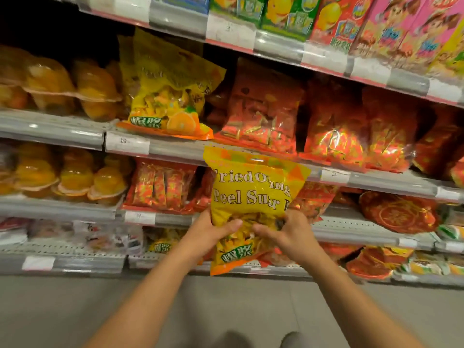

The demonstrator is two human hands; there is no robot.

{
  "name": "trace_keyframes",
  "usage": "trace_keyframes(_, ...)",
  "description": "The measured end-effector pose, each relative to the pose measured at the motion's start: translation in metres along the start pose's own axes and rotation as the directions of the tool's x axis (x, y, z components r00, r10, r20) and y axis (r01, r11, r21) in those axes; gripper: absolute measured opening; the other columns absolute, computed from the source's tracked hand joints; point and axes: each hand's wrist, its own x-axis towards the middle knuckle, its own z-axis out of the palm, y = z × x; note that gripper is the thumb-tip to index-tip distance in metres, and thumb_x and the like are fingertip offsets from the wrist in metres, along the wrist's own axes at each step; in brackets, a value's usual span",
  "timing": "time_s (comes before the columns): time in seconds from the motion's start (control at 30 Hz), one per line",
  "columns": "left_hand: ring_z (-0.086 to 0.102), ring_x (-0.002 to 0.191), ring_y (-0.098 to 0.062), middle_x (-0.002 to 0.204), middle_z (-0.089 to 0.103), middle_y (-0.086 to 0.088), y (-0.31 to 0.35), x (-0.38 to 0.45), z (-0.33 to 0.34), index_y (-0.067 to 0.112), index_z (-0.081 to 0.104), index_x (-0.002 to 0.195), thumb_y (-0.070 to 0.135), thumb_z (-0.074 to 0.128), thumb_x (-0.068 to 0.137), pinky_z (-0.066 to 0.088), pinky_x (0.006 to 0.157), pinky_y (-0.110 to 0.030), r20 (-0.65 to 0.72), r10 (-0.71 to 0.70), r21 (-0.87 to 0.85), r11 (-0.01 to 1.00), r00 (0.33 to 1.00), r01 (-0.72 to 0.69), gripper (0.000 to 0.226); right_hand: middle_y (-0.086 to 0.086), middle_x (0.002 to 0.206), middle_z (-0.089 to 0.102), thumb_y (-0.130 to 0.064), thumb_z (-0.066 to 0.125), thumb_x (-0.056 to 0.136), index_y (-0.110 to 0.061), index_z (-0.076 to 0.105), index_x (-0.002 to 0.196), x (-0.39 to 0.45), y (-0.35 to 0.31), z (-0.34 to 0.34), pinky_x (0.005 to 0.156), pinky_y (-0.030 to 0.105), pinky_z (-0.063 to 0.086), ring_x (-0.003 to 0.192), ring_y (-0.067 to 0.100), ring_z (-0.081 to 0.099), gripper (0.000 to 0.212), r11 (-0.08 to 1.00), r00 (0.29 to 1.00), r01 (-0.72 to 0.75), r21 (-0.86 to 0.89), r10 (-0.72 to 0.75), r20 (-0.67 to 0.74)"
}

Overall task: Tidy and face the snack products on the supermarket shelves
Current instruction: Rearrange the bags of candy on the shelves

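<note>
You've got the yellow orange-peel bag [251, 204] held up in front of the shelves, off any shelf, left hand [213, 233] and right hand [283, 231] both curled round its lower half. It looks light, soft and crinkly — probably slippery film — so I'd keep holding the filled lower part, not the flat top.
</note>
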Motion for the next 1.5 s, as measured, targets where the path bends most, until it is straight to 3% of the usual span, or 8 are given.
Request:
trace_keyframes(0.47,0.073,0.108,-0.021,0.116,0.077,0.004,-0.062,-0.027,-0.051,0.029,0.072,0.119,0.051,0.087,0.069,0.056,0.098,-0.052,-0.369,0.001,-0.081,0.996,0.929,-0.033,0.056,-0.042,0.092,0.057,-0.039,0.086,0.078,-0.040,0.064,0.113,0.017,0.004,0.067,0.072,-0.003,0.040,0.087,-0.029,0.055,0.042,0.996,0.989,0.064,-0.066,-0.055,0.137)
trace_keyframes(0.6,0.072,0.110,-0.021,0.117,0.076,0.004,-0.077,-0.040,-0.072,0.037,0.073,0.118,0.058,0.081,0.066,0.053,0.100,-0.056,-0.419,0.035,-0.039,0.998,0.908,-0.056,0.056,-0.028,0.105,0.068,-0.039,0.080,0.085,-0.036,0.064,0.113,0.023,0.005,0.084,0.081,0.006,0.046,0.100,-0.014,0.061,0.032,0.999,0.970,0.025,0.037,-0.033,0.242)
trace_keyframes(0.7,0.071,0.113,-0.019,0.118,0.076,0.007,-0.091,-0.059,-0.095,0.042,0.072,0.118,0.057,0.077,0.072,0.051,0.103,-0.056,-0.494,0.073,0.037,0.997,0.866,-0.063,0.049,0.008,0.110,0.071,-0.052,0.063,0.093,-0.017,0.065,0.118,0.043,0.007,0.103,0.092,0.044,0.055,0.102,0.020,0.068,0.043,0.893,0.954,-0.233,0.384,0.135,0.266)
trace_keyframes(0.97,0.067,0.102,-0.006,0.102,0.072,0.027,-0.095,-0.060,-0.123,0.073,0.064,0.095,0.045,0.067,0.076,0.050,0.083,-0.031,-0.601,0.129,0.239,0.971,0.789,0.024,0.033,0.000,0.115,0.072,-0.078,0.070,0.065,-0.027,0.061,0.116,0.153,-0.020,0.193,0.096,0.049,0.056,0.105,0.024,0.070,0.073,0.850,0.891,-0.445,0.282,0.388,0.238)
trace_keyframes(1.03,0.067,0.105,-0.011,0.108,0.072,0.021,-0.099,-0.058,-0.126,0.071,0.064,0.098,0.046,0.067,0.077,0.050,0.086,-0.035,-0.658,0.108,0.199,0.980,0.745,0.034,0.033,0.001,0.103,0.073,-0.064,0.075,0.078,-0.023,0.059,0.108,0.163,-0.031,0.205,0.081,0.039,0.061,0.092,0.020,0.072,0.053,0.786,0.858,-0.505,0.358,0.413,0.305)
trace_keyframes(1.1,0.067,0.104,-0.021,0.109,0.074,0.010,-0.103,-0.059,-0.128,0.061,0.069,0.105,0.047,0.065,0.077,0.051,0.088,-0.041,-0.694,0.113,0.191,0.981,0.711,0.031,0.032,-0.001,0.095,0.070,-0.051,0.074,0.087,-0.021,0.054,0.108,0.171,-0.031,0.219,0.065,0.029,0.058,0.081,0.015,0.071,0.041,0.718,0.831,-0.553,0.422,0.438,0.342)
trace_keyframes(1.27,0.065,0.103,-0.037,0.111,0.074,-0.010,-0.104,-0.062,-0.130,0.021,0.074,0.119,0.046,0.060,0.074,0.048,0.083,-0.043,-0.739,0.105,0.237,0.965,0.666,0.110,0.053,0.003,0.111,0.073,-0.092,0.073,0.043,-0.023,0.059,0.117,0.178,-0.002,0.259,0.092,0.049,0.059,0.098,0.027,0.073,0.102,0.772,0.843,-0.536,0.341,0.465,0.272)
trace_keyframes(1.5,0.068,0.103,-0.027,0.109,0.075,0.002,-0.100,-0.056,-0.127,0.039,0.072,0.104,0.046,0.065,0.074,0.053,0.093,-0.048,-0.742,0.010,0.103,0.990,0.670,0.100,0.032,0.007,0.107,0.076,-0.055,0.087,0.066,-0.020,0.065,0.115,0.181,-0.004,0.253,0.087,0.050,0.061,0.093,0.029,0.075,0.064,0.732,0.855,-0.517,0.443,0.467,0.226)
